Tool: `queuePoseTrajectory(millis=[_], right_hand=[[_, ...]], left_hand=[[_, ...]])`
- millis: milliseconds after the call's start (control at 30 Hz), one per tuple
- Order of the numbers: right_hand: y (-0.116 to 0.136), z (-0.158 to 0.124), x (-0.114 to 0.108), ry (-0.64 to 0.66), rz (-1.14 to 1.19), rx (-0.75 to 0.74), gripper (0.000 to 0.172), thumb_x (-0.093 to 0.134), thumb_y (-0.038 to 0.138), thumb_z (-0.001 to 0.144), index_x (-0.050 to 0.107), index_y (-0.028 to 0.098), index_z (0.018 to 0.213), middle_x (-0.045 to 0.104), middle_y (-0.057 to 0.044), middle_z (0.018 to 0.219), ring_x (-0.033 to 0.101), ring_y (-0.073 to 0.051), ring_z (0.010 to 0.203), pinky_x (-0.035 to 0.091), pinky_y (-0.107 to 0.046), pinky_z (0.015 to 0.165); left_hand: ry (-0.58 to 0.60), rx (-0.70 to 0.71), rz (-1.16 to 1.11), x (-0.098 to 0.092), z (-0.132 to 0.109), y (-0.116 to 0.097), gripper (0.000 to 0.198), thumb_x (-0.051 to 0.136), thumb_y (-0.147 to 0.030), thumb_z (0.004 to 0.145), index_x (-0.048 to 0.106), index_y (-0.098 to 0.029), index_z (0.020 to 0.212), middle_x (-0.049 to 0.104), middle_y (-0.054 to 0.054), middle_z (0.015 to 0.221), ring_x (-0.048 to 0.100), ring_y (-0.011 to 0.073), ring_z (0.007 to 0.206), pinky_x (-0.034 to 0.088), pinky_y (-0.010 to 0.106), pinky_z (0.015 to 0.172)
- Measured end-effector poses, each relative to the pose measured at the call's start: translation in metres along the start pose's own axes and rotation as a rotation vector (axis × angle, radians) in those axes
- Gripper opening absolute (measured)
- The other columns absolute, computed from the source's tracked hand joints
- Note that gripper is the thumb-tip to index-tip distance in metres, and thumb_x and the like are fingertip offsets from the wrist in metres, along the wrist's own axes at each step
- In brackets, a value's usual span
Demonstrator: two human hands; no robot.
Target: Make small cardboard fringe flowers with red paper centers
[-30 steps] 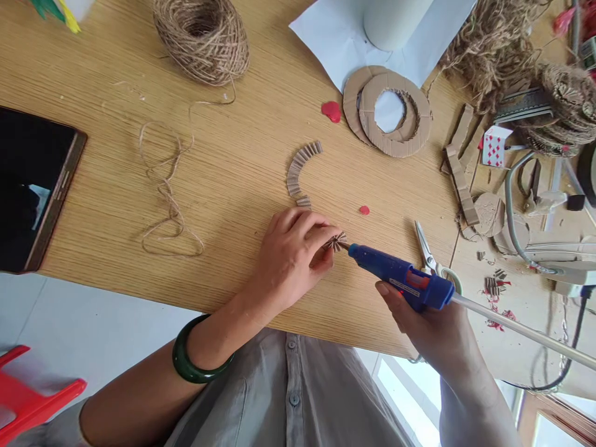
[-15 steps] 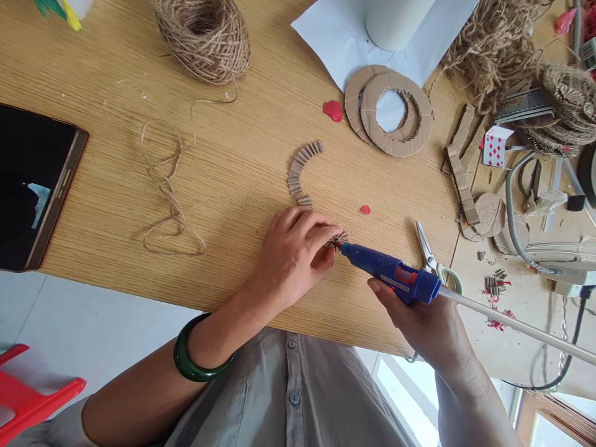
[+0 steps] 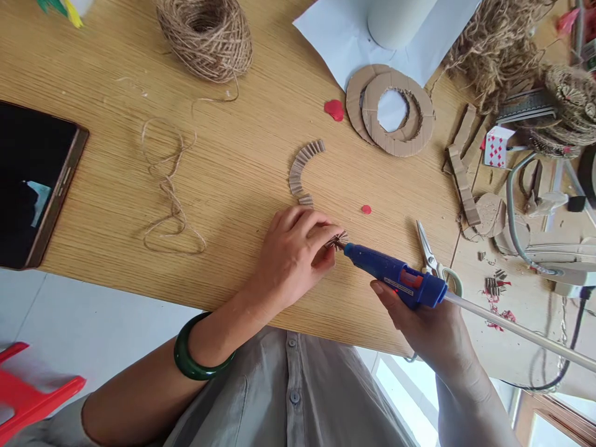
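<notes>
In the head view, my left hand (image 3: pixel 298 251) pinches a small pleated rosette of corrugated cardboard (image 3: pixel 342 238) between thumb and fingers, hiding part of it. My right hand (image 3: pixel 426 326) is wrapped round a blue hot glue gun (image 3: pixel 395 273), with a long glue stick (image 3: pixel 516 329) jutting from its rear. The gun's nozzle points left at the rosette's middle; whether it touches I cannot tell. Just beyond my left hand lie a curved strip of corrugated cardboard (image 3: pixel 302 167) and a short piece of it (image 3: pixel 306 200). Scissors (image 3: pixel 431 254) lie partly behind the gun.
A ball of twine (image 3: pixel 207 40) sits at the back, its loose twine (image 3: pixel 172 192) trailing leftward. Cardboard rings (image 3: pixel 421 124) overlap white paper (image 3: pixel 321 34). Red petal-like pieces (image 3: pixel 334 110) lie nearby. A phone (image 3: pixel 32 186) is at left; cardboard strips (image 3: pixel 460 180) and a grey cable (image 3: pixel 511 211) crowd the right.
The glue gun has shifted slightly to the right, its nozzle still close to the rosette. My left hand keeps its place and its pinch.
</notes>
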State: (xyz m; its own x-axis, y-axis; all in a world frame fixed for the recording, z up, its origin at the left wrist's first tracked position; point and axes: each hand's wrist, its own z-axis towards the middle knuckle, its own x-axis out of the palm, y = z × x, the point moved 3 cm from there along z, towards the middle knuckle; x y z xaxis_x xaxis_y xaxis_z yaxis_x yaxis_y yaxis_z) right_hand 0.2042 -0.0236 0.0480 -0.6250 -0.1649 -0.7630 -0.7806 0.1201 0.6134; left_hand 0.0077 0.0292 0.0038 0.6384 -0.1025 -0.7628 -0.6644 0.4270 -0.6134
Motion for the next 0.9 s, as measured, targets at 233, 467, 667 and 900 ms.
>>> queuePoseTrajectory(millis=[233, 467, 667, 900], right_hand=[[0.0010, 0.0019, 0.0000, 0.030, 0.005, -0.037, 0.028, 0.064, 0.041, 0.088, 0.067, 0.022, 0.068, 0.060, -0.001, 0.050, 0.066, -0.021, 0.054, 0.052, -0.030, 0.049], [-0.0026, -0.0005, -0.0008, -0.021, -0.029, -0.032, 0.032, 0.065, 0.043, 0.087, 0.064, 0.022, 0.063, 0.059, -0.001, 0.048, 0.067, -0.022, 0.054, 0.052, -0.031, 0.049], [-0.0042, -0.0037, -0.0005, -0.011, -0.021, 0.012, 0.030, 0.066, 0.043, 0.087, 0.067, 0.021, 0.067, 0.061, -0.002, 0.049, 0.067, -0.022, 0.054, 0.052, -0.030, 0.047], [-0.0069, -0.0043, -0.0005, -0.019, -0.048, 0.025, 0.031, 0.066, 0.046, 0.086, 0.068, 0.020, 0.070, 0.061, -0.003, 0.050, 0.067, -0.022, 0.054, 0.051, -0.030, 0.046]], left_hand=[[-0.002, -0.003, -0.008, 0.0005, -0.0008, 0.0001, 0.031, 0.061, -0.012, 0.084, 0.067, -0.025, 0.112, 0.068, 0.005, 0.110, 0.057, 0.0256, 0.104, 0.045, 0.044, 0.093], [-0.002, -0.002, 0.003, 0.0004, -0.0004, 0.0006, 0.030, 0.062, -0.013, 0.084, 0.067, -0.024, 0.111, 0.067, 0.005, 0.110, 0.057, 0.0252, 0.105, 0.044, 0.043, 0.095], [-0.008, 0.004, 0.003, 0.0000, -0.0004, 0.0000, 0.029, 0.061, -0.014, 0.085, 0.067, -0.024, 0.112, 0.068, 0.005, 0.109, 0.057, 0.0253, 0.104, 0.045, 0.043, 0.094], [-0.014, 0.005, 0.008, 0.0006, -0.0004, 0.0004, 0.029, 0.061, -0.013, 0.085, 0.068, -0.023, 0.111, 0.068, 0.005, 0.108, 0.057, 0.0250, 0.104, 0.045, 0.042, 0.094]])
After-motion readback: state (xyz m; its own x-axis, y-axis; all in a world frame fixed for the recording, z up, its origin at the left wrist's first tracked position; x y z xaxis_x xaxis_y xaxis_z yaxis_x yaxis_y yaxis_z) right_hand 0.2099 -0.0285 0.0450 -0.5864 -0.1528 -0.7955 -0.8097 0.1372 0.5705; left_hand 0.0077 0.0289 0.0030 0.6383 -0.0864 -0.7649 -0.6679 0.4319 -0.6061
